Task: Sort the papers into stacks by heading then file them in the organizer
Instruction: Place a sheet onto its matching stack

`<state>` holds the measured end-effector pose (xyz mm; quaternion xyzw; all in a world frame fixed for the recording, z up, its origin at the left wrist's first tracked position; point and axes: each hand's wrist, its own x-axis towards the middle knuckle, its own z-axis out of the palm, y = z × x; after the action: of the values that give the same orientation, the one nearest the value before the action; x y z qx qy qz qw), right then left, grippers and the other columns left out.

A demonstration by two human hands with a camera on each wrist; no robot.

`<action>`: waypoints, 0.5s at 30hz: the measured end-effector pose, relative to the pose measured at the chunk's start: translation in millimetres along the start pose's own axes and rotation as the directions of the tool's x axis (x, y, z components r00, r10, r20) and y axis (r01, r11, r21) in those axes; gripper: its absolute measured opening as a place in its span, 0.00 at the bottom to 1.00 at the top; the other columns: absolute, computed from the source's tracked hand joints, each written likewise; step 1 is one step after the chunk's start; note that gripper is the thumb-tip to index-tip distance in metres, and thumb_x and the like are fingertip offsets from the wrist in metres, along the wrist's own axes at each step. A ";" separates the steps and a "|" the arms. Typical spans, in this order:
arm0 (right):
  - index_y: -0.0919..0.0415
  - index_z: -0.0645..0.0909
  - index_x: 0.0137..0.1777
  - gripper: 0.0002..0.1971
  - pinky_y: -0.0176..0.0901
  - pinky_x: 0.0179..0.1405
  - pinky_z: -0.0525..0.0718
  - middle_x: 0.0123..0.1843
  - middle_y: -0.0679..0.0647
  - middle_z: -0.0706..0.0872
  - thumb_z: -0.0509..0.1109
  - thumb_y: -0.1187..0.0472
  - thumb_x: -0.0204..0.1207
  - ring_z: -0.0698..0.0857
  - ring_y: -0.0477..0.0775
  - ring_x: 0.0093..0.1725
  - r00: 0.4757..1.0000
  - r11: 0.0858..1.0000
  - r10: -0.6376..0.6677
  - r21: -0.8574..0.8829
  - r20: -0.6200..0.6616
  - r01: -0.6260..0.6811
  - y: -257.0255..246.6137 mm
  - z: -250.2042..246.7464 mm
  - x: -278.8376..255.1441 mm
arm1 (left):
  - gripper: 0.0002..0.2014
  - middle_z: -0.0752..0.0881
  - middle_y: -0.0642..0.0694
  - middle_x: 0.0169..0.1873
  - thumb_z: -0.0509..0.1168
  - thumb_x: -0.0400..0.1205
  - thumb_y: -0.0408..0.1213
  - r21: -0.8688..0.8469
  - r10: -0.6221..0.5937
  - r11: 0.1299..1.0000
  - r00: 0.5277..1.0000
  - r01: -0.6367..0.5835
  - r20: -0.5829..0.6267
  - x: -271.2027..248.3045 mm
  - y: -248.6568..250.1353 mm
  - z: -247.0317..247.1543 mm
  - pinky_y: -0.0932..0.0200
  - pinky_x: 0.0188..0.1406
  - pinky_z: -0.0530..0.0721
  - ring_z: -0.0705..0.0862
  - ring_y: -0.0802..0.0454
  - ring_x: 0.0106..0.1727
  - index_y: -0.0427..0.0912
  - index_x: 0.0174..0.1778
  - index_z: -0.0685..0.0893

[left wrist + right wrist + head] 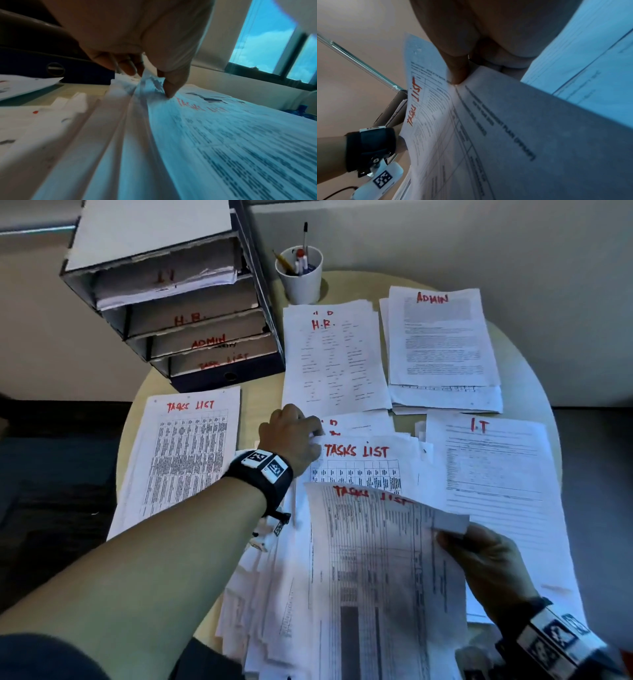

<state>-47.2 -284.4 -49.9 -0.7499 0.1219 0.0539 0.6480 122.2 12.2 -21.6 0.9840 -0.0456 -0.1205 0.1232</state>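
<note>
Pinching a lifted Tasks List sheet (380, 570), the right hand (486, 563) holds it above the unsorted pile (274, 594); the left hand (291, 436) pinches the next sheet's corner. Four headed stacks lie sorted; filing into the organizer (178, 302) looks mostly undone.

Dim, bluish daylight from window (267, 44); wrist views blurry, edges warped.

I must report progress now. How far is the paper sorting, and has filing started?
Done: four headed stacks lie out, Tasks List, H.R., Admin and I.T.
In hand: right hand holds a lifted Tasks List sheet; left hand pinches the next sheet.
Left: the unsorted pile, then filing into the organizer.
</note>
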 end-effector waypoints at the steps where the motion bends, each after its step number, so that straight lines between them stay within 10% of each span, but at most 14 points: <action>1: 0.40 0.92 0.42 0.11 0.38 0.45 0.88 0.41 0.46 0.93 0.77 0.62 0.73 0.89 0.43 0.41 1.000 1.000 0.006 0.024 -0.013 -0.006 0.4 -0.5 0.2 | 0.11 0.76 0.48 0.58 0.70 0.79 0.46 -0.009 0.044 0.999 0.998 -0.044 -0.040 -1.3 -0.9 0.5 0.49 0.60 0.73 0.73 0.43 0.63 0.55 0.57 0.87; 15: 0.50 0.88 0.44 0.13 0.46 0.40 0.86 0.39 0.53 0.91 0.68 0.68 0.82 0.86 0.51 0.37 0.992 0.996 0.085 0.038 -0.097 -0.082 6.1 5.2 6.4 | 0.06 0.90 0.44 0.44 0.62 0.86 0.37 -0.111 0.244 0.955 0.941 -0.275 -0.236 -29.9 -17.4 -9.0 0.49 0.39 0.84 0.84 0.37 0.39 0.53 0.55 0.77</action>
<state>-42.2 -280.7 -58.1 -0.7348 0.1857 0.0420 0.6510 96.5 34.6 -10.8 0.9653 -0.1525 0.0035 0.2121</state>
